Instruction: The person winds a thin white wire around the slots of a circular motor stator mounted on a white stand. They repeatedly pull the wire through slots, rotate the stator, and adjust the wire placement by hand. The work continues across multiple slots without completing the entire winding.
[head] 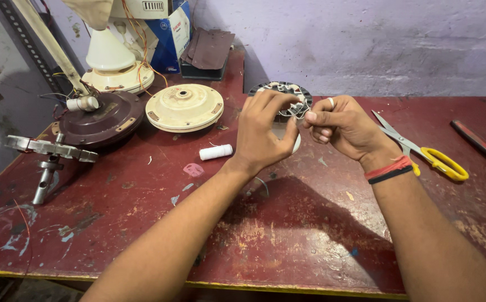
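My left hand (265,131) and my right hand (343,126) meet above the red table (287,240), fingertips pinched together on a thin white thread or wire between them. Just behind the fingers lies a round fan stator (281,89) with wound coils, partly hidden by my hands. A white object under my left hand shows only at its edge (296,142). My right wrist wears red and black bands, and a ring sits on one finger.
A white thread spool (216,151) lies left of my left hand. Yellow-handled scissors (427,151) lie to the right, a dark flat tool (480,145) at the far right. A cream fan cover (184,106), a brown motor housing (100,117) and fan parts fill the back left.
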Available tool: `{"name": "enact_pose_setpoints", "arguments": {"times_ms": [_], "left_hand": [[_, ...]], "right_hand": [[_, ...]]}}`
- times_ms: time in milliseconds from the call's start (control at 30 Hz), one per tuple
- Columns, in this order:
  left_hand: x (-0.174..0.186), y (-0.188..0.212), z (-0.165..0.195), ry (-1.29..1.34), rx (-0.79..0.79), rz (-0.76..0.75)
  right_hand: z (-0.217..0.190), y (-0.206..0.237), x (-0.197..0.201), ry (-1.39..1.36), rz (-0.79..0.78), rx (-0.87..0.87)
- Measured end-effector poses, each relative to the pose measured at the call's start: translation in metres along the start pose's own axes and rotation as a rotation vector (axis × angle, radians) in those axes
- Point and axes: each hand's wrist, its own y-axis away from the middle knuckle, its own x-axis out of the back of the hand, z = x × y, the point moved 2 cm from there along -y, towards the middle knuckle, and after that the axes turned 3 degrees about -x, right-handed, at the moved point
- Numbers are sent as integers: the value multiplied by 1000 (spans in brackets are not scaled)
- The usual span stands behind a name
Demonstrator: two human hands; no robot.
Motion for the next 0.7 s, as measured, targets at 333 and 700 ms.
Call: {"name": "enact_pose_setpoints", "arguments": {"times_ms": [333,700], "left_hand": [[-2,-2,5,-72,-96,-8],[-2,3,-8,-25,106,137]], "right_hand": [[0,2,-1,-11,-19,-36],[0,12,1,152,-395,-249]]}}
